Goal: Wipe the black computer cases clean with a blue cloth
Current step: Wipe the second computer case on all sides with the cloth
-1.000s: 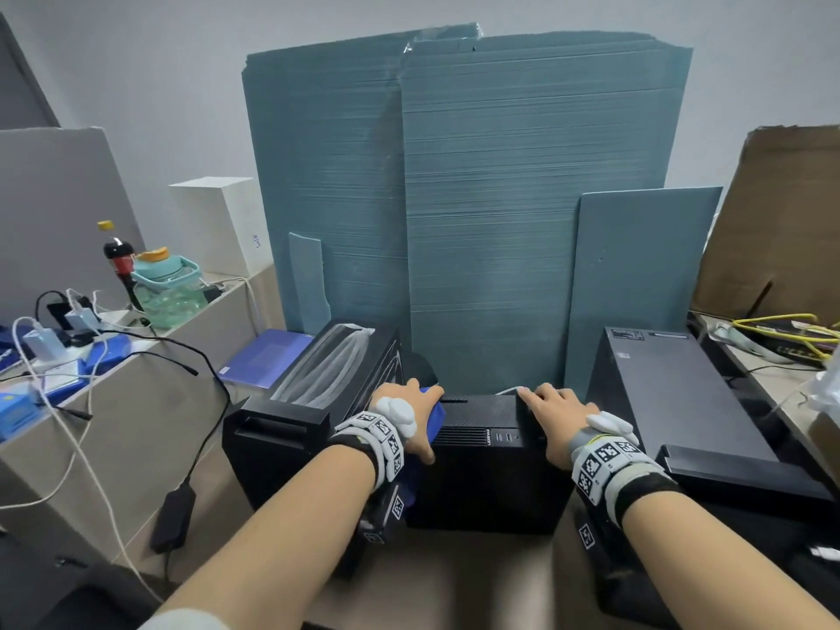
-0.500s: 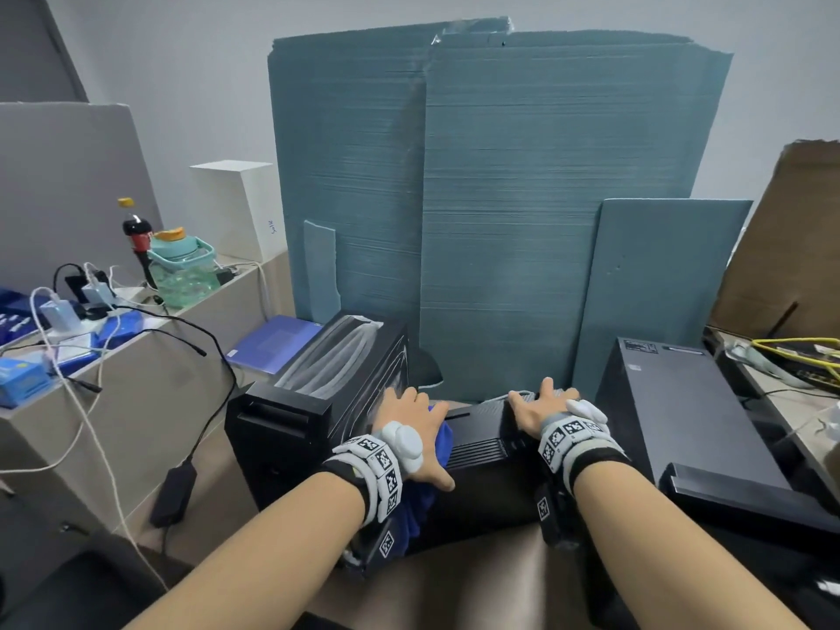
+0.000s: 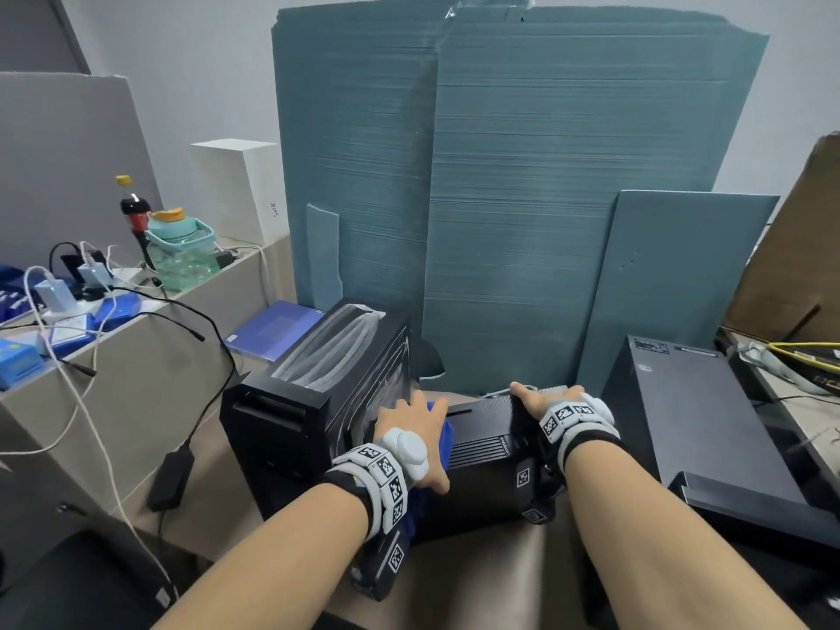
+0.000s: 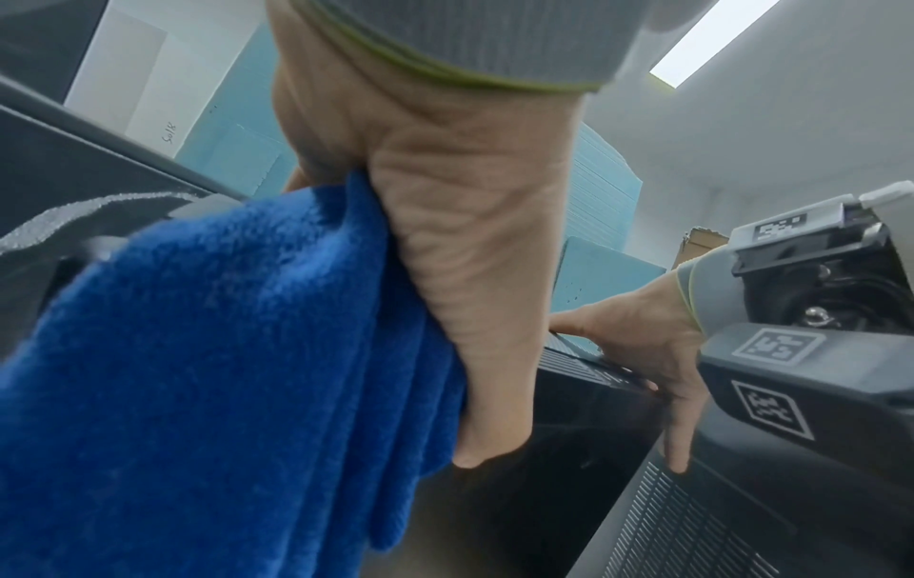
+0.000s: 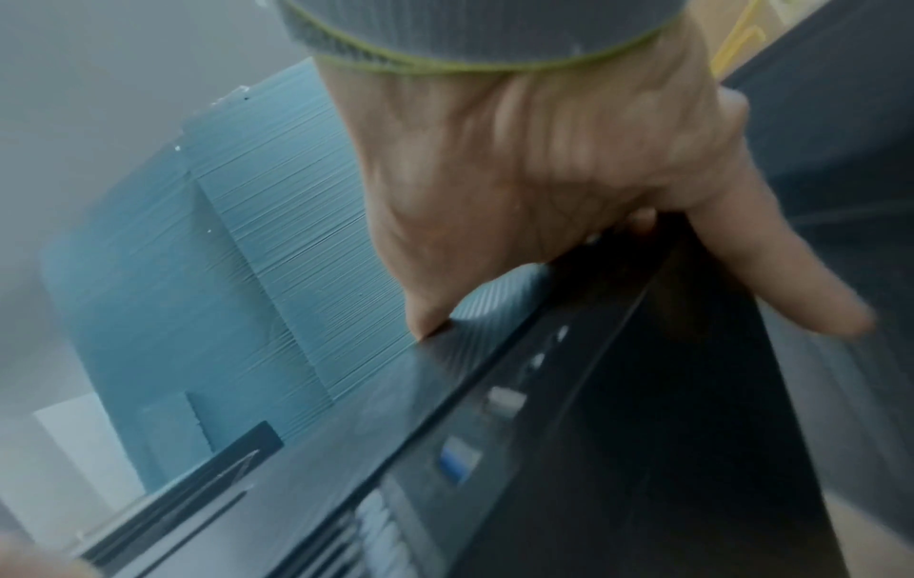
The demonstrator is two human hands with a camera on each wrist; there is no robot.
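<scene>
- While the left hand [image 3: 411, 441] presses the blue cloth [image 4: 237, 352] flat against the left end of the middle black case [image 3: 482, 452], fingers spread over it, much of the cloth hangs loose down the near face; I judge the hanging folds could bunch and leave streaks.
- That case sits tight between the tall case with plastic wrap [image 3: 318, 393] on the left and the flat-lying case [image 3: 700, 429] on the right, so a wide stroke may knock knuckles on the left neighbour.
- Steadying falls to the right hand [image 3: 543, 400], curled over the case's far right edge, thumb on top; a slip there would probably let the case tip or slide.
- Cables [image 3: 104, 347] trail at far left, well apart from the work.
</scene>
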